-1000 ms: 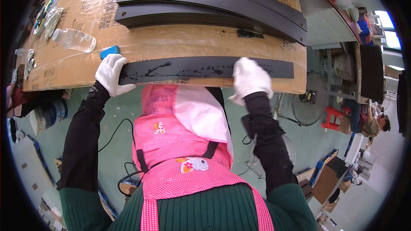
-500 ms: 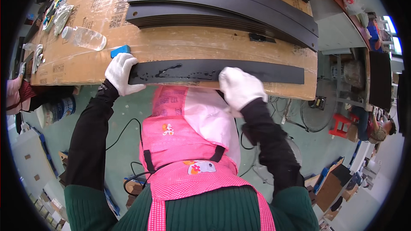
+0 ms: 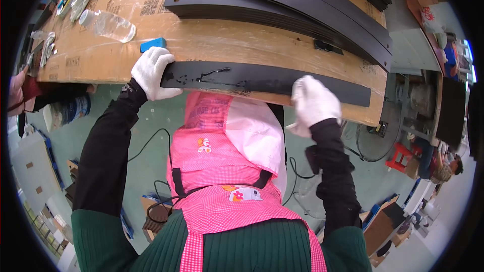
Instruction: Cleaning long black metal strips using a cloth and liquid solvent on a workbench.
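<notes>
A long flat black strip [image 3: 262, 78] lies along the near edge of the cardboard-covered table [image 3: 227, 44]. Clear liquid beads in a wavy line, with scattered drops, on its left half. In a white glove, my left hand [image 3: 153, 73] grips the strip's left end, thumb at the near side and fingers over the far side. My right hand [image 3: 315, 102], also white-gloved, is closed and presses on the strip right of its middle; whatever it may hold is hidden by the fingers. Just beyond my left hand sits a blue block [image 3: 153, 45].
Stacked dark boards with end holes [image 3: 242, 10] cover the table's far side. A small black piece [image 3: 327, 47] lies in front of them. A clear plastic bottle [image 3: 108, 25] lies on its side at left, near white gloves [image 3: 81, 1]. A fan [image 3: 378, 136] stands at right.
My right hand has slid rightward along the strip, and the drops near the strip's middle look smeared. My left hand keeps its grip on the left end. The whole view has shifted slightly.
</notes>
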A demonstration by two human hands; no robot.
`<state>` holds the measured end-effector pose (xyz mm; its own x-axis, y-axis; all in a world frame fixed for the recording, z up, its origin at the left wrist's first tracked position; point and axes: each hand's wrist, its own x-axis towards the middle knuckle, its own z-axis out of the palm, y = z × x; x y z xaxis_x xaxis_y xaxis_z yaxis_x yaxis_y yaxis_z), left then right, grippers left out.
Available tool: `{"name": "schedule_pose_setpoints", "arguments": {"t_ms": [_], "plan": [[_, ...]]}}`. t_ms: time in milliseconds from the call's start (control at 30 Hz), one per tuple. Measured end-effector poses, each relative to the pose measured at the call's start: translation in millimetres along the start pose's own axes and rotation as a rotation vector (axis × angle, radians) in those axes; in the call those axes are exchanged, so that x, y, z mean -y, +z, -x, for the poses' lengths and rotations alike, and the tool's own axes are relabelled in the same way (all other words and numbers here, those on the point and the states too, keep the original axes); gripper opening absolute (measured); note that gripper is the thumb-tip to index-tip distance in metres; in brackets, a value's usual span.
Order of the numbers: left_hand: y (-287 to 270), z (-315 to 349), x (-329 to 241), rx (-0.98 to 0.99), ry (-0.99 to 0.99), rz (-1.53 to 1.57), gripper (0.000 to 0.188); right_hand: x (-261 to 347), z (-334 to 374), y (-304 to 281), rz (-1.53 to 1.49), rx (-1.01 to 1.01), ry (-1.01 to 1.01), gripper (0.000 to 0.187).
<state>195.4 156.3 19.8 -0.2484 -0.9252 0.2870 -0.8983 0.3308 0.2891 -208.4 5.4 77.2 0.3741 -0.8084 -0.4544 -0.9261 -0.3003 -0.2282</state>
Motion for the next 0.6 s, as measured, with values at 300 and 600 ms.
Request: {"name": "schedule_pose_setpoints", "arguments": {"t_ms": [300,600], "plan": [[9.1,-17.9,1.1,-0.022,0.049,0.032,0.078,105.1,-5.8,38.2,-0.095,-0.094,-0.423,0.022],[4.2,-8.9,4.9,0.027,0.032,0.042,0.078,106.3,-16.4,42.0,-0.023,-0.223,-0.386,0.015]]}}
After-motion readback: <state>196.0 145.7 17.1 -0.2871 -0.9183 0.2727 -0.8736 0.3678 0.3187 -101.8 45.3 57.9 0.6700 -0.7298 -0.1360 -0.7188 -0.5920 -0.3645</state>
